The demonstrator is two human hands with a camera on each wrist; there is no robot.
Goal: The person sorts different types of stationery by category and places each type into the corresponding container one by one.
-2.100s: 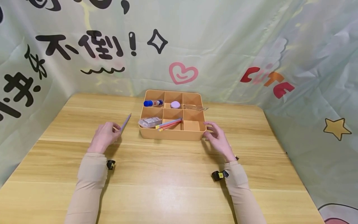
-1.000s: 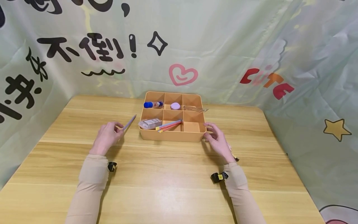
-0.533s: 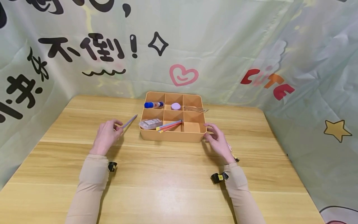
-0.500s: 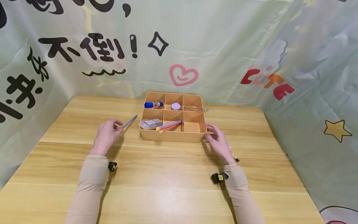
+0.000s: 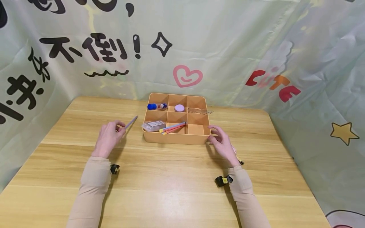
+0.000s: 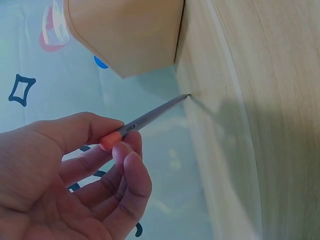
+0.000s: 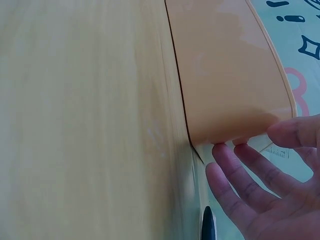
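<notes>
My left hand pinches a slim grey-purple pencil by its orange end, left of a tan organizer box. In the left wrist view the pencil slants toward the tabletop, its dark tip close over the wood. At the box's front right corner, my right hand touches the wall with fairly straight fingertips. Its thumb lies by the rim in the right wrist view. The box has several compartments, holding a blue-capped glue stick, a purple round item, a clear plastic case and several pencils.
A clear flat strip sticks out over the box's right rim. Beside my right wrist lies a small item with a black end, mostly hidden by the hand. A printed cloth hangs behind the wooden table.
My left hand first moved slightly right with the pencil, and its tip swung toward the box. Since half a second ago the tip has shifted slightly back left. The right hand stays at the corner.
</notes>
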